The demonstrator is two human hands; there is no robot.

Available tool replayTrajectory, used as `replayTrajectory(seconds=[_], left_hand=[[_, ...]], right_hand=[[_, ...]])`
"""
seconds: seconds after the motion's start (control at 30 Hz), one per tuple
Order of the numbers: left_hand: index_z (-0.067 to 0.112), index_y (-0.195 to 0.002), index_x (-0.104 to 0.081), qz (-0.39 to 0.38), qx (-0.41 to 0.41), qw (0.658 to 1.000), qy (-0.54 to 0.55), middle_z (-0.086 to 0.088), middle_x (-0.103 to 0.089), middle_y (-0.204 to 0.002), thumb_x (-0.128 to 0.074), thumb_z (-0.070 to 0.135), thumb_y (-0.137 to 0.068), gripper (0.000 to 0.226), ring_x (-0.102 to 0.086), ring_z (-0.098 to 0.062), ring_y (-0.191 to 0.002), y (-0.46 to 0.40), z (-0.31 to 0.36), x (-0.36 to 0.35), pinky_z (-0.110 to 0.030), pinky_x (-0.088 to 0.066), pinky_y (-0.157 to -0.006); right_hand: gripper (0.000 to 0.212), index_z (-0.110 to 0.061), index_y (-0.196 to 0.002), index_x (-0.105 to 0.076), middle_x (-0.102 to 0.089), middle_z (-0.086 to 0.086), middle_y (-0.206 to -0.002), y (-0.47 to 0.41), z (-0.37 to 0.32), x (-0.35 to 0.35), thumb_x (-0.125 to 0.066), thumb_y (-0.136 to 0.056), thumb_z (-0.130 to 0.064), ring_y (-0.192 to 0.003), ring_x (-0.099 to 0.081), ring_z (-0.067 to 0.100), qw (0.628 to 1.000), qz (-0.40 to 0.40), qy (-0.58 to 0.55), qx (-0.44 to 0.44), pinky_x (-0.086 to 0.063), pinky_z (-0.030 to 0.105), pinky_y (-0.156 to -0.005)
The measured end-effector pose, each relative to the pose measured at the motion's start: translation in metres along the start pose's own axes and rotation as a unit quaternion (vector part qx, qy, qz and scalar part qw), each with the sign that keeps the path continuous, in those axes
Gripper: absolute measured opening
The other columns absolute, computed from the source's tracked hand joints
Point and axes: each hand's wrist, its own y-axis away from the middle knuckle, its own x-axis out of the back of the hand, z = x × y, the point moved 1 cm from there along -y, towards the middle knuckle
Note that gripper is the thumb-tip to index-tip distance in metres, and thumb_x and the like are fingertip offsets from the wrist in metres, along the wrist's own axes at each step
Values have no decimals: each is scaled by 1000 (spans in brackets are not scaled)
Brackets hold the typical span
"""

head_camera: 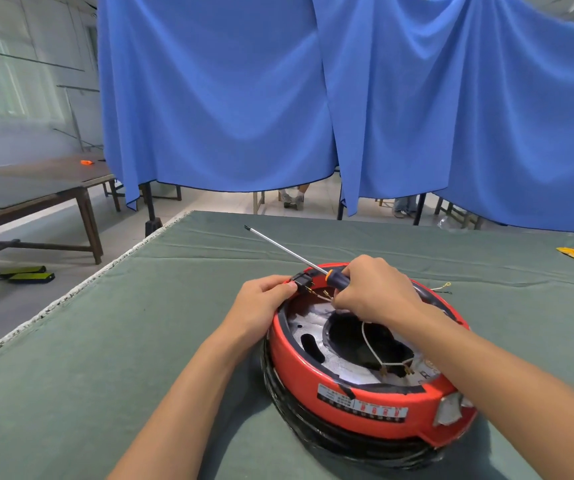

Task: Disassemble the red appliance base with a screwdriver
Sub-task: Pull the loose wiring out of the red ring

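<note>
— Right, hands first. What is each one doing?

— Left hand sits on the far-left rim of the red base, thumb and fingers pinching a small black connector block at the rim. Right hand is curled round the dark, orange-collared handle of the screwdriver; its lower fingers also touch thin white wires by the connector.

— Where does the tool point?

— Its metal shaft runs up and to the left, away from the person, with the tip in the air above the cloth, clear of the base.

— Position and condition of the base?

— Upside down on the green tablecloth, at the near right of the table. The underside is open: a silvery plate with a dark round hole, white wires looping across it to terminals on the near side. A black ring lies beneath the red shell. A label strip is on the near wall.

— Surroundings?

— A yellow scrap lies far right on the cloth. Blue curtains hang behind; a wooden table stands to the left.
</note>
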Motion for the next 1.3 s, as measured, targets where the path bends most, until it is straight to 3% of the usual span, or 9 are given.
replayTrajectory(seconds=[0.1, 0.23, 0.53, 0.63, 0.77, 0.87, 1.0, 1.2, 1.3], left_hand=[[1, -101, -69, 3, -2, 1000, -14, -16, -70, -98, -54, 4, -91, 18, -63, -18, -86, -1, 0, 1, -26, -52, -82], [1, -101, -70, 3, -2, 1000, -27, -13, -70, -95, -54, 4, -92, 19, -63, -17, -84, 2, 3, 1, -22, -52, -79], [3, -105, -70, 38, 8, 998, -40, -13, -72, -97, -57, 4, -90, 20, -66, -20, -86, 6, 9, -2, -25, -53, -81], [7, -104, -71, 87, 1, 985, -149, -10, -72, -95, -64, 13, -87, 19, -66, -24, -93, 6, 12, -1, -37, -51, -90], [19, -100, -71, 153, -116, 917, -350, 4, -70, -99, -62, 27, -86, 18, -61, -17, -99, 13, 31, -8, -36, -47, -90], [24, -95, -72, 83, -179, 895, -401, 9, -71, -92, -59, 25, -85, 16, -62, -15, -93, 17, 46, -33, -34, -49, -82], [26, -99, -70, -73, -110, 880, -457, 2, -68, -89, -58, 28, -86, 17, -61, -22, -90, 6, 46, -74, -36, -51, -78], [27, -96, -67, -75, -94, 901, -417, 5, -64, -77, -58, 34, -89, 13, -63, -21, -85, -5, 32, -85, -39, -51, -81], [29, -88, -68, -11, -147, 900, -409, 10, -59, -65, -55, 32, -88, 13, -62, -20, -81, -1, 33, -79, -37, -50, -76]], right_hand=[[12, -10, -69, -59, -53, 3, -58, 0, 1, 2, -64, -75, -19, -53, -48, 22, 1000, 3, -23, 1, -33, 25, -47], [14, -8, -66, -66, -66, 10, -59, -2, 4, 20, -64, -75, -19, -54, -62, 28, 980, 56, -190, -8, -53, 36, -57], [13, -2, -69, -61, -64, 6, -52, -4, 37, 59, -67, -80, -2, -31, -44, 11, 876, 82, -467, -88, -37, 18, -35], [9, 1, -75, -63, -66, 6, -53, 2, 47, 47, -68, -81, -3, -31, -44, 11, 876, 38, -466, -116, -38, 18, -36], [13, 1, -74, -63, -68, 8, -56, 5, 48, 36, -66, -84, -6, -32, -45, 11, 869, -2, -480, -121, -39, 19, -35], [14, -1, -72, -63, -69, 8, -57, 3, 46, 35, -65, -84, -8, -33, -46, 11, 875, -7, -471, -111, -39, 19, -37], [18, -1, -68, -61, -67, 6, -52, 8, 45, 28, -63, -85, -6, -32, -46, 10, 842, 24, -527, -113, -38, 18, -37], [22, -1, -66, -59, -63, 5, -49, 16, 47, 25, -62, -87, -3, -32, -45, 12, 798, 86, -591, -75, -38, 20, -36], [17, -3, -70, -60, -62, 4, -51, 16, 49, 32, -63, -87, -4, -32, -44, 13, 749, 126, -648, -65, -37, 20, -36]])
